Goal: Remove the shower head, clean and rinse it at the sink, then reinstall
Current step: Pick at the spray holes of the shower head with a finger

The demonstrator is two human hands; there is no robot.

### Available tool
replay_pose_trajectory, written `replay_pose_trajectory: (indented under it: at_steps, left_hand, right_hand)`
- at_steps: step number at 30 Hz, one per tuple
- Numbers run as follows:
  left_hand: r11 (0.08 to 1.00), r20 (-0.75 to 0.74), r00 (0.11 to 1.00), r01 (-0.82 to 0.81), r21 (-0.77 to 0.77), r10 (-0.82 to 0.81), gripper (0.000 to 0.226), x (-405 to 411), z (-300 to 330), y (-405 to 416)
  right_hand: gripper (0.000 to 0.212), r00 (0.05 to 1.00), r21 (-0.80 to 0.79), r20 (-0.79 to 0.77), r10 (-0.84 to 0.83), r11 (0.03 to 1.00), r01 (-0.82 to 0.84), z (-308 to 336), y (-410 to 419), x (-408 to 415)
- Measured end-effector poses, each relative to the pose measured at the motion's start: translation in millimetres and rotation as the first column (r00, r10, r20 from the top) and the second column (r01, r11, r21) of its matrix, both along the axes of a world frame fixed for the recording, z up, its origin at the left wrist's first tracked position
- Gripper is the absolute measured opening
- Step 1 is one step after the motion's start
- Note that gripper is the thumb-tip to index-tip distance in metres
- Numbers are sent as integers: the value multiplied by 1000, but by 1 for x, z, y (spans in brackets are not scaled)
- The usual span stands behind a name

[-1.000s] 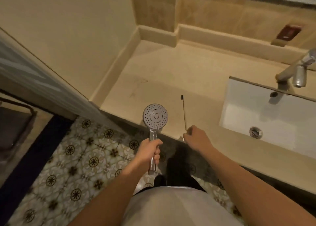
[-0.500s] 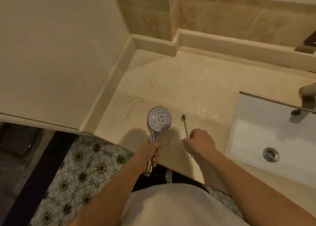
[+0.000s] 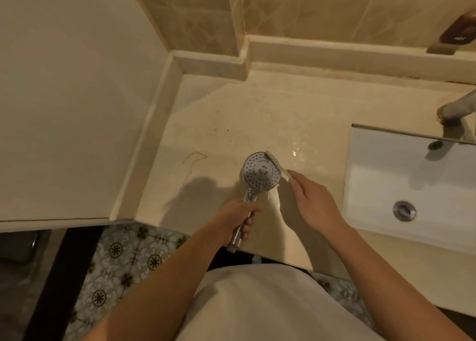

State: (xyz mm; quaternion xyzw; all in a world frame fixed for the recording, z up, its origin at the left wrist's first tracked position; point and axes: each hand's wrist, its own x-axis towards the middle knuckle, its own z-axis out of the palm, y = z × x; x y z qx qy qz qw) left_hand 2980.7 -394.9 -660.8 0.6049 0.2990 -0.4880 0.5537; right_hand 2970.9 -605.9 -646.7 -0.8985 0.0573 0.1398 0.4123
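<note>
Shower head is off and held face-up over the desk, left of the sink; left hand wraps its handle; right hand pinches a brush against the rim; scrubbing underway, rinse and reinstall remain.
</note>
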Motion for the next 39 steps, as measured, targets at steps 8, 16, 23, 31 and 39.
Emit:
replay_pose_trajectory:
  at_steps: [8,16,23,31,39]
  left_hand:
    - [996,24,997,75,40,-76,30,1,0,5]
    - [977,78,984,145,157,-159,16,-2,1,0]
    - [978,95,981,154,138,-168,13,-7,9,-5]
    - [995,105,989,97,39,-101,17,-2,25,-18]
    - [997,112,991,74,6,-74,26,2,31,-8]
  right_hand:
    - [43,987,-54,102,121,992,-116,5,13,1]
    - [49,936,-176,42,348,925,-336,15,14,-3]
    - [48,956,-248,24,294,928,-279,16,-5,7]
    - [55,988,-335,74,139,936,-106,22,1,6]
    - [63,914,-485,74,399,815,-316,38,16,-15]
